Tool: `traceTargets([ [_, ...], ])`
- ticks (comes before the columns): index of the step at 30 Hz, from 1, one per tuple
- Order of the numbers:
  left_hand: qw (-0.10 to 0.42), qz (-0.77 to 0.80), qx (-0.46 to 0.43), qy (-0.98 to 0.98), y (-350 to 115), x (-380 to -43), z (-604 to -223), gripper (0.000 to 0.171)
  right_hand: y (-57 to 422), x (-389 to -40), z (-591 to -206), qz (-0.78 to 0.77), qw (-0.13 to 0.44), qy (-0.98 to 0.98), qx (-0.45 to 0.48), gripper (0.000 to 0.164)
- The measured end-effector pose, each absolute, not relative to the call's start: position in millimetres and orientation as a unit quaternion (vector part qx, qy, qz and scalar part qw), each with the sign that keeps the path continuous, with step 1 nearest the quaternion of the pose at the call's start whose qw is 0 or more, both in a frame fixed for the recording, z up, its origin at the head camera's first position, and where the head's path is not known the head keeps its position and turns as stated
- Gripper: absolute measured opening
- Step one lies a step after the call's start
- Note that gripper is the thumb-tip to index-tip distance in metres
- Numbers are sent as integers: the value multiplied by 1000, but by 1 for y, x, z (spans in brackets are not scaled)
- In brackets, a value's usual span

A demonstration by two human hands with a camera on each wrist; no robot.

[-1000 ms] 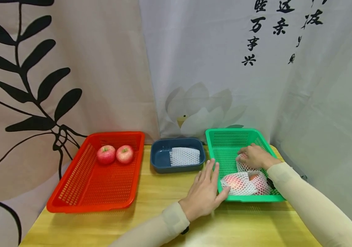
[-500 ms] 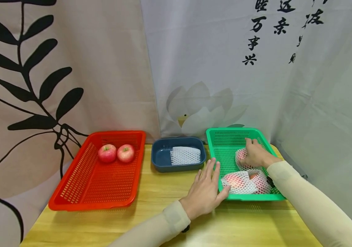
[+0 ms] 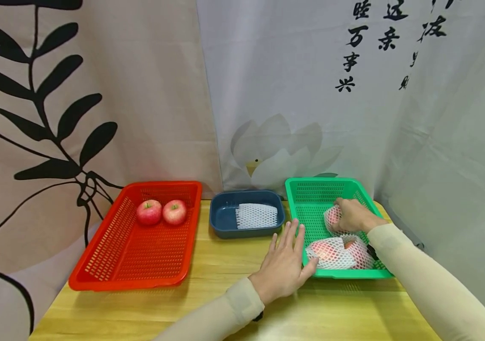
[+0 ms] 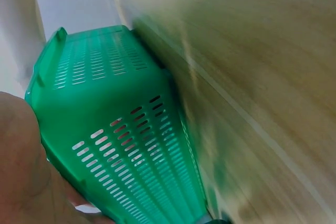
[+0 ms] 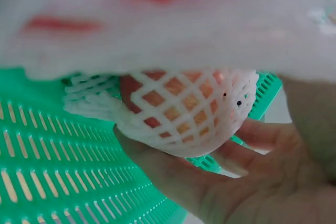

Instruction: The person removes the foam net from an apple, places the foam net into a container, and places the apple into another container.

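In the head view, my left hand (image 3: pixel 282 272) lies with straight, spread fingers at the near left corner of the green basket (image 3: pixel 331 273). The left wrist view has that basket's slotted wall (image 4: pixel 110 103) beside the hand. My right hand (image 3: pixel 355 215) reaches inside the basket and grips an apple in a white foam net (image 3: pixel 332 219). Seen from the right wrist, the thumb and fingers curl round this netted apple (image 5: pixel 181 111). Two more netted apples, one at left (image 3: pixel 327 251) and one at right (image 3: pixel 358 253), lie at the basket's near end.
A red basket (image 3: pixel 140 284) at the left holds two bare apples (image 3: pixel 161 212). Between the baskets stands a dark blue dish (image 3: pixel 225 232) with a white foam net (image 3: pixel 257 216) in it. A printed curtain (image 3: pixel 161 94) hangs behind the wooden table (image 3: pixel 161 308).
The right hand's raised fingers have come down round the far netted apple, and it has shifted slightly. The left hand keeps its place at the basket's corner.
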State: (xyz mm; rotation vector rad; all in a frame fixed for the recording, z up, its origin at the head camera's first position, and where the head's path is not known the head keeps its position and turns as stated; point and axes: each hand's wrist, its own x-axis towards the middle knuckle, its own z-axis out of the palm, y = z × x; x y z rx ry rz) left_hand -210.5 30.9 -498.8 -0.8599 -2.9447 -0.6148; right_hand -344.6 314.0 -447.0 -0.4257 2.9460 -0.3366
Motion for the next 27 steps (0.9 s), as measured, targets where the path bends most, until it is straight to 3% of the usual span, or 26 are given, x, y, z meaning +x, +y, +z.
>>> traceTargets([
  [13,11,-185,-278,-943,32,-211,-501,88,316,-338,-449,-133,92,975,-154,82],
  [27,17,-178,-278,-944,31,-213,-499,88,310,-332,-437,-143,49,971,-187,76],
])
